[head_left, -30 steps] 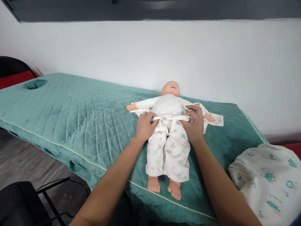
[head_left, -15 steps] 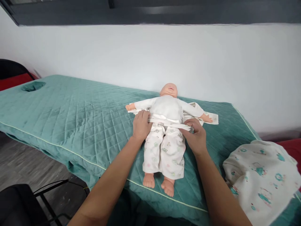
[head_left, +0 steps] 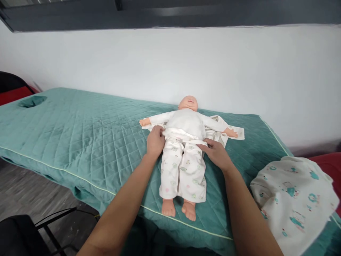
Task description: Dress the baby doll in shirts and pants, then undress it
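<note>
A baby doll [head_left: 186, 120] in a white top lies on its back, arms spread, feet toward me. Patterned white trousers [head_left: 183, 170] cover its legs. My left hand [head_left: 156, 141] is closed at the waistband on the doll's left-of-view side, its fingertips partly hidden. On the other side my right hand [head_left: 215, 151] pinches the waistband between thumb and fingers. A patterned white garment [head_left: 239, 132] lies spread beneath the doll's arms and back.
A green quilted bed cover [head_left: 93, 131] lies under the doll, with a hole at far left. A printed white cloth [head_left: 295, 202] is heaped at right. Behind stands a white wall [head_left: 170, 64]; a black chair [head_left: 21, 234] is lower left.
The waistband's stretched right end has drawn in against the doll's waist, and my right hand has moved slightly left with it. The view has shifted a little.
</note>
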### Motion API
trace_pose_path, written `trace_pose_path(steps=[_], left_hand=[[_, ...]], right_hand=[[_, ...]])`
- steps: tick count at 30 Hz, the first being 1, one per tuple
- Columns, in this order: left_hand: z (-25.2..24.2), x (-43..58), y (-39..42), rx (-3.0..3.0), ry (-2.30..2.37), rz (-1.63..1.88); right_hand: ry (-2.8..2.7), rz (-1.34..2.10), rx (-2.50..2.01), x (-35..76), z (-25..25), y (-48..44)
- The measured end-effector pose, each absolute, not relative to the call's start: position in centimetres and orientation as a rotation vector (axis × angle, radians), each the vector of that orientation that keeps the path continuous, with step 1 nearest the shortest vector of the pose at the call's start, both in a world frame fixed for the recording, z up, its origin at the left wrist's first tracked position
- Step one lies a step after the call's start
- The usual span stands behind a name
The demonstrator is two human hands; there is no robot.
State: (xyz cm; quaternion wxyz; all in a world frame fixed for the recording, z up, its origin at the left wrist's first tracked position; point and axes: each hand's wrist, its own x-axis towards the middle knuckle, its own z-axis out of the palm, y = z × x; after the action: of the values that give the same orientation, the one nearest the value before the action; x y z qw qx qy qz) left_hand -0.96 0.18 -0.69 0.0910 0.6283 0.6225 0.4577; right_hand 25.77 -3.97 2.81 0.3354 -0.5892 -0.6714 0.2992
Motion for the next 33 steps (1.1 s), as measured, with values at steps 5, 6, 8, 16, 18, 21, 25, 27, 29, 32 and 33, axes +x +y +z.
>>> trace_pose_path(steps=[5, 6, 8, 16, 18, 21, 25, 27, 29, 32, 33], left_hand=[[-0.7, -1.2, -0.2, 1.810, 1.788, 1.369], [-0.6, -1.1, -0.5, 1.815, 1.736, 1.380], [-0.6, -0.8, -0.9, 1.787, 1.602, 1.415], [-0.8, -0.7, -0.3, 1.912, 1.413, 1.454], [-0.7, -0.6, 0.2, 1.964, 1.444, 1.446], [-0.3, -0.3, 1.0, 2.025, 1.499, 1.446], [0.0, 0.3, 2.7, 2.118, 1.507, 1.446], [0.1, 0.6, 3.6, 2.150, 1.475, 1.428], [0.0, 0.8, 4.5, 2.153, 1.444, 1.389], [-0.2, 1.0, 5.6, 2.128, 1.394, 1.350], [-0.3, 1.0, 5.8, 2.113, 1.383, 1.345]], right_hand=[[-1.769, 0.908, -1.389, 26.4, 2.6, -3.9], [-1.756, 0.926, -1.363, 26.4, 2.6, -3.9], [-1.725, 0.966, -1.324, 26.3, 2.5, -4.0], [-1.545, 1.099, -1.238, 26.2, 1.5, -3.8], [-1.496, 1.109, -1.214, 25.9, 1.2, -3.7], [-1.416, 1.077, -1.235, 25.3, 1.1, -3.5], [-1.296, 1.009, -1.296, 24.8, 1.0, -2.9], [-1.268, 0.995, -1.319, 24.9, 0.8, -2.5], [-1.264, 0.973, -1.352, 25.1, 0.6, -2.1], [-1.288, 0.933, -1.397, 25.3, 0.5, -1.7], [-1.296, 0.921, -1.409, 25.3, 0.5, -1.7]])
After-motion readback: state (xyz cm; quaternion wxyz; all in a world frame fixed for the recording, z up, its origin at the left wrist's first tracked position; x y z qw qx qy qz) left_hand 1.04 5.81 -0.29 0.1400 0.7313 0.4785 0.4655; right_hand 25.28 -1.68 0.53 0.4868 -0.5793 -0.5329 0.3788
